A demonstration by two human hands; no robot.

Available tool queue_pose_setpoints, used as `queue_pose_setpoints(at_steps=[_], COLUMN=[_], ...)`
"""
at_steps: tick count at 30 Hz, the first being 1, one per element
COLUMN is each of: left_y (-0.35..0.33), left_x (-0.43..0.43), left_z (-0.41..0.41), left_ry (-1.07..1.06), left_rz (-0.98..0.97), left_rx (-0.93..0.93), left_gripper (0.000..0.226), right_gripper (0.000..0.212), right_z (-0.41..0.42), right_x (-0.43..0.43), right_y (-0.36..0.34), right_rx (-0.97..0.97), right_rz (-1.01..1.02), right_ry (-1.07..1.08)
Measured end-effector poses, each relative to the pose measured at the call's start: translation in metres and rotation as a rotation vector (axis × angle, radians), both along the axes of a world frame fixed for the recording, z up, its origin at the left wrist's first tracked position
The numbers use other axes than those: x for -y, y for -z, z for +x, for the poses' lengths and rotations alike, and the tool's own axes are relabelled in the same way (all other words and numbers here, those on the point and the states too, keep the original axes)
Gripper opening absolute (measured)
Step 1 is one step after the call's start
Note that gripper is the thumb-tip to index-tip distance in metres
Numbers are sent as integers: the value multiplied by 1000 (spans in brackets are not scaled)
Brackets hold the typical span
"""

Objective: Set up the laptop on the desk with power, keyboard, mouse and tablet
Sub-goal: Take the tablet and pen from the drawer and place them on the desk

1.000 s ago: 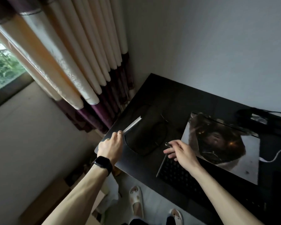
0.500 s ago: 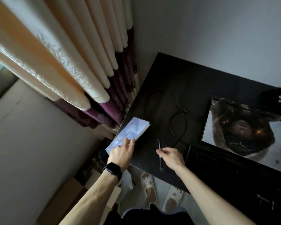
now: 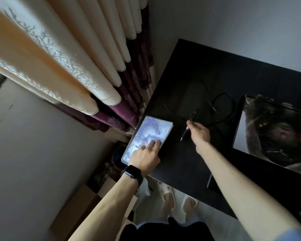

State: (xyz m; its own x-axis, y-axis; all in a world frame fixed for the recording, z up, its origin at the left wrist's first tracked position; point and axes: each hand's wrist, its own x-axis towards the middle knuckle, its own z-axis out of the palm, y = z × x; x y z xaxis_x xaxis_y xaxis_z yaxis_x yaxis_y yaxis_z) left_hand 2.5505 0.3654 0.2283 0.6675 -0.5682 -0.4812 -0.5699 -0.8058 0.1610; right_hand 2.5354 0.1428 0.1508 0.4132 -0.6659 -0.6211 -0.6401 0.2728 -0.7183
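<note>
Head view looks down on the tablet, which sits at the near left corner of the dark desk, screen up and lit with a pale bluish picture. Its long side runs from near left to far right. Whether its left edge hangs past the desk's edge cannot be told.

The left hand rests on the near half of the tablet. Its fingers are straight and slightly spread, laid flat on the glass, not curled round any edge. A thin ring shows on one finger. The wrist is level, the back of the hand faces up, and the forearm comes in from near left.

Just right of the tablet, apart from it, the right hand pinches a dark pen at about its middle between thumb and forefinger, the other fingers curled in. The pen slants from near left to far right. Whether it lies on the desk or is lifted off it is unclear. The right forearm stretches in from the near right, with a blue sleeve at the frame's corner.

Beyond the pen, a black cable loops on the desk. Right of it stands the open laptop, its screen lit, its dark base toward the near edge.

A black watch sits on the left wrist. Cream and purple curtains hang to the left. Pale slippers show on the floor below the desk edge, and a cardboard box lies to their left.
</note>
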Motion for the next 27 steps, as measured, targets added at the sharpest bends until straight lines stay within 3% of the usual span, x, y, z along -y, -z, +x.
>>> queue_pose_setpoints(at_steps=[8,12,16,21,24,27], left_y=[40,52,59,72,78,81], left_x=[40,56,59,42,44,59], left_z=[-17,-18,-12,10,12,10], left_ry=[81,77,-15,-6,1,25], left_rz=[-9,-33,-144,68,68,60], left_rx=[-76,-84,-84,-47,-67,-52], left_gripper=[62,57,46,82,84,82], right_gripper=[13,31,33,31,23,34], right_z=[36,9,-46,-90,-99,-102], right_x=[61,71,55,22,12,8], right_y=[8,5,-6,-15,-12,-9], right_rx=[100,29,-70,-191,-223,-258], right_rz=[-49,-92,-126,-164,-179,-201], right_ry=[-61,-161,-205,-343,-387,-382])
